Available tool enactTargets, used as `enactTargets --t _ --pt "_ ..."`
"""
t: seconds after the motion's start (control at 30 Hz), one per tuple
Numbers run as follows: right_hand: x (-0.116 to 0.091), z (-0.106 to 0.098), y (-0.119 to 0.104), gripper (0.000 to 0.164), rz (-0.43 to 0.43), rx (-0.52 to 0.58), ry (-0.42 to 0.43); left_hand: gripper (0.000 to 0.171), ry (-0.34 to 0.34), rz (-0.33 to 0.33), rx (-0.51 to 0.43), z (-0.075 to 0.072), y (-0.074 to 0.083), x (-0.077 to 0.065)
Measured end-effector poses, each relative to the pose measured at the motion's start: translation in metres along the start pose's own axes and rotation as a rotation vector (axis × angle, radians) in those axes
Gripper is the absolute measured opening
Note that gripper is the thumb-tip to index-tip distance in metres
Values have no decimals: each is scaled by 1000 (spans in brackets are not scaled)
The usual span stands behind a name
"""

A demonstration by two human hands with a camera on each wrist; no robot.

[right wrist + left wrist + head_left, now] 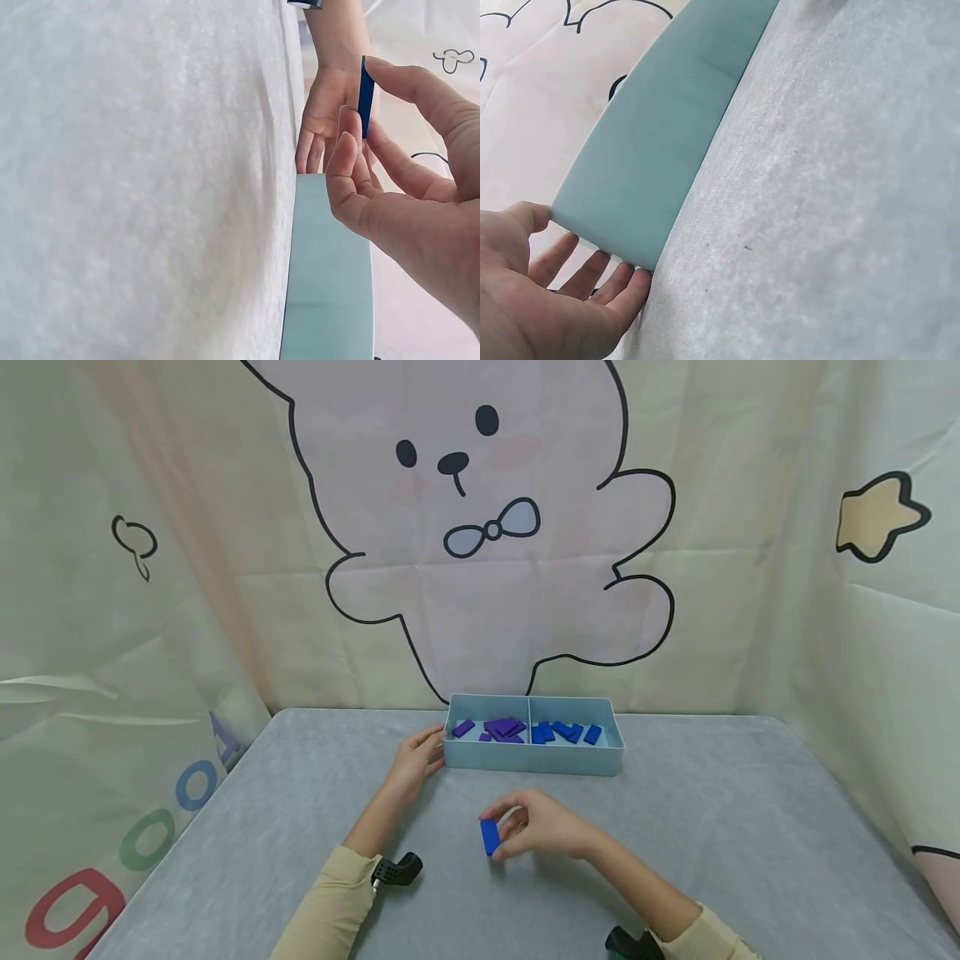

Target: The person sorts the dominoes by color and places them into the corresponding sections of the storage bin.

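Note:
My right hand (546, 825) pinches a flat blue block (490, 837) between thumb and fingertips, over the cloth in front of the box; the block shows edge-on in the right wrist view. A pale teal two-compartment box (536, 760) stands at the table's far edge. Several purple blocks (504, 727) lie in its left compartment and several blue blocks (567, 732) in the right one. At the box's left end is my left hand (416, 762). Its fingertips (639, 279) touch the end wall, with the thumb at the upper corner in the left wrist view.
Grey cloth (720, 827) covers the table. Behind the box hangs a curtain (720, 635) with a cartoon bear outline, and printed sheets close in the left and right sides. A black wrist device (398, 868) sits at the left sleeve, another (633, 943) at the right.

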State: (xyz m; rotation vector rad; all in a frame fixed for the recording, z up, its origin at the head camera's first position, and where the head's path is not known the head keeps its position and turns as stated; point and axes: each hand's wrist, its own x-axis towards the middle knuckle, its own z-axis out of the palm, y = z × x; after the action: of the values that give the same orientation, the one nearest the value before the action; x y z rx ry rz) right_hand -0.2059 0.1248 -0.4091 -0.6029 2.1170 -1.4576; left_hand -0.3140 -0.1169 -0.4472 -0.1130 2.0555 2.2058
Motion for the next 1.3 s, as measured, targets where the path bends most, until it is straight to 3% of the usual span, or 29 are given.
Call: enactTargets --t 0.53,1.3 --pt "-6 -13 -5 46 -21 7 56 48 -7 1 0 -1 -1 1" --pt "-6 -35 -15 46 -52 -94 134 49 -20 3 5 -2 1 -2"
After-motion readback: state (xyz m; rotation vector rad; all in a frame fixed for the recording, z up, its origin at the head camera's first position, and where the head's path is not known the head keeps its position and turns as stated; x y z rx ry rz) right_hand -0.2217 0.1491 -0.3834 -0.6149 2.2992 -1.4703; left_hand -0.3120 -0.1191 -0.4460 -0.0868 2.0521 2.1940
